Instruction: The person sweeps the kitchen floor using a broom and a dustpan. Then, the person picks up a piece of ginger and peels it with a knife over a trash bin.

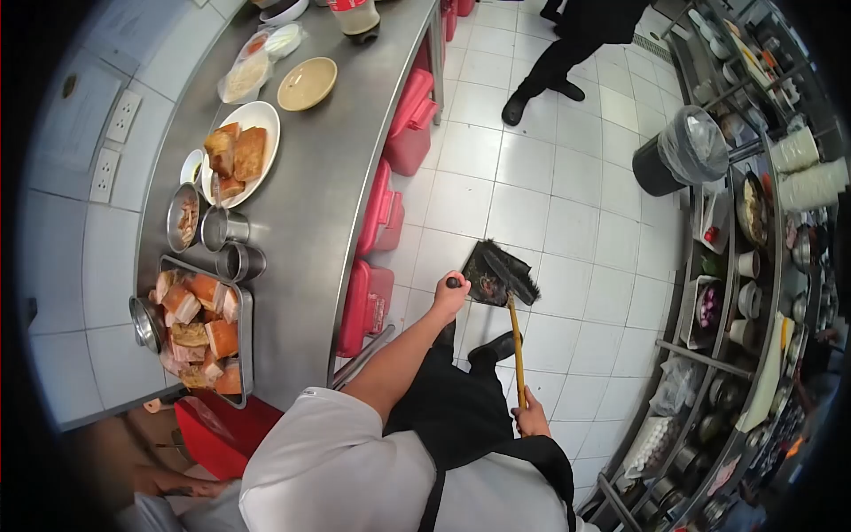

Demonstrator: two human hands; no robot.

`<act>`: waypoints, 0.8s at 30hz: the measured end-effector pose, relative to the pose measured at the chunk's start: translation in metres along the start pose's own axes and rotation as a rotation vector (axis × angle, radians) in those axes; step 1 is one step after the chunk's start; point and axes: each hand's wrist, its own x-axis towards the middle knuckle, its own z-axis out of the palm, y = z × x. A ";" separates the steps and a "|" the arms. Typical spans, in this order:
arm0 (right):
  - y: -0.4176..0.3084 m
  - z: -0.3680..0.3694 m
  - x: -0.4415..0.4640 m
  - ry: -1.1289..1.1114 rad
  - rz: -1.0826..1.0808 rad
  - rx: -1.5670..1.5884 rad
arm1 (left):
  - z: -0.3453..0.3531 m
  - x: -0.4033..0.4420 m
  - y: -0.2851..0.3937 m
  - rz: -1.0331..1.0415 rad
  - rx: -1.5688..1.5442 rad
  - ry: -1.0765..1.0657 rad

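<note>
My left hand [448, 300] is wrapped round the dark upright handle of a long-handled dustpan, its round end showing above my fist. The black dustpan [480, 282] rests on the tiled floor in front of my feet, with some debris in it. My right hand [532, 417] grips the yellow stick of a broom [518, 355]. The broom's dark bristle head [519, 277] lies over the right side of the dustpan. My fingers hide part of both handles.
On my left is a steel table [306, 186] with a plate of meat [257, 115] and a tray of meat pieces [244, 355]. Red bins [379, 208] stand beneath. A lined trash bin [660, 164] and laden shelves [691, 346] are right. Another person [581, 44] stands ahead.
</note>
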 end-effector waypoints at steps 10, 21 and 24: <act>0.015 -0.002 -0.013 0.015 -0.041 0.136 | -0.043 -0.020 0.017 -0.117 -0.312 0.053; -0.010 -0.007 -0.035 -0.118 -0.169 0.540 | -0.010 0.035 0.053 0.180 0.037 -0.088; -0.033 -0.011 -0.041 -0.136 -0.147 0.677 | -0.007 0.037 0.086 0.197 0.032 -0.136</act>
